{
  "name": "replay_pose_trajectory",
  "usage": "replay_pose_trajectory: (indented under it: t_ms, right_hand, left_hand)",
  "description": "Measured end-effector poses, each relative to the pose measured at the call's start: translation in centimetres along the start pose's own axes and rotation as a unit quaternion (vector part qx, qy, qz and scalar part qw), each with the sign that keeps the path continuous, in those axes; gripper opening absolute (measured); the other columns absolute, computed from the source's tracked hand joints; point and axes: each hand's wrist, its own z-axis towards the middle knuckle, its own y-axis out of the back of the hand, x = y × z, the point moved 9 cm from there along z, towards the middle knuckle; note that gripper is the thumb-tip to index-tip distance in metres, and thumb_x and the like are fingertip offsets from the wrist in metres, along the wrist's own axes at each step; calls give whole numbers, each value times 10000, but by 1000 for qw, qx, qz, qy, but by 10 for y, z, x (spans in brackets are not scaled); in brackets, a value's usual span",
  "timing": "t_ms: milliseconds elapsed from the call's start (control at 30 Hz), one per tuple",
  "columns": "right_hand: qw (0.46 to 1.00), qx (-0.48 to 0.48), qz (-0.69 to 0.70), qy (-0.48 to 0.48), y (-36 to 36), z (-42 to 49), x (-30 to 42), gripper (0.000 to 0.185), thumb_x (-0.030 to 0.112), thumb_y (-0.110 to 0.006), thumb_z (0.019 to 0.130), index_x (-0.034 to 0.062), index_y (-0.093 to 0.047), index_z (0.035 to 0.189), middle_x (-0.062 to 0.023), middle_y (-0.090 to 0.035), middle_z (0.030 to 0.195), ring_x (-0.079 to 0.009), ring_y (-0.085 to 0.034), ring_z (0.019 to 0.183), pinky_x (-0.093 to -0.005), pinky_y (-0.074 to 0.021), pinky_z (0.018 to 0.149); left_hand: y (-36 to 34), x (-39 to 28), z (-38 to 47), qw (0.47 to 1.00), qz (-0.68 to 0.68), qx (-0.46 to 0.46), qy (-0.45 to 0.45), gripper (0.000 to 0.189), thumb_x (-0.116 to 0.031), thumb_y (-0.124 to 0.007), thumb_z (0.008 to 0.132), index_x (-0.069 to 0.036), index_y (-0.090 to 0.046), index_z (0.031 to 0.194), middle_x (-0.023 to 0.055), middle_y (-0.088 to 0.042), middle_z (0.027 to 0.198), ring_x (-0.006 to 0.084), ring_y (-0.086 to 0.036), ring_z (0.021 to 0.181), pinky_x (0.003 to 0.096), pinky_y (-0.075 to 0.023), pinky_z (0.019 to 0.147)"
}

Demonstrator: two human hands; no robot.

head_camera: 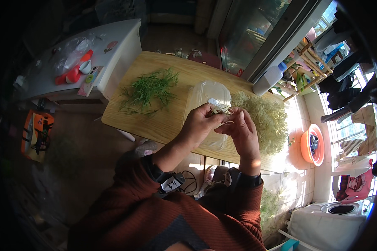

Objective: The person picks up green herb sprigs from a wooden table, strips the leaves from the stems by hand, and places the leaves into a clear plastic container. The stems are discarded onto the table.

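My left hand (202, 122) and my right hand (242, 131) meet over a clear plastic tray (205, 89) on the wooden table (166, 128). Between their fingertips is a small bunch of pale, thin strands (221, 109), gripped from both sides. A loose heap of green feathery sprigs (154, 86) lies on the tabletop left of the tray. Beside my right hand spreads a larger pile of pale yellowish curly sprigs (268, 125). Something white (216, 102) shows inside the tray, partly hidden behind my fingers.
A bottle with a blue cap (270, 80) stands at the table's far right corner. To the left is a white cabinet (113, 37) bearing a red item (72, 75) and a plastic bag (77, 51). An orange basin (304, 146) sits right of the table, near a covered machine (323, 221).
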Motion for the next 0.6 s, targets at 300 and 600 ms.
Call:
replay_pose_trajectory:
  t_ms: [300,600]
  right_hand:
    - [995,-84,-1,46,9,8,-4,91,98,-591,881,11,-574,898,-45,-592,720,-124,-579,587,-244,-492,558]
    - [824,-178,-487,229,1,17,26,75,87,-624,829,19,-594,834,-73,-587,761,-186,-580,645,-295,-471,582]
  left_hand:
    - [10,-9,-1,999,36,9,-24,113,-172,-576,895,-65,-547,916,-51,-487,727,9,-362,591,161,-293,519]
    - [44,-26,-4,997,-21,-75,1,129,-200,-590,891,-81,-547,918,-20,-516,688,12,-383,560,162,-286,470]
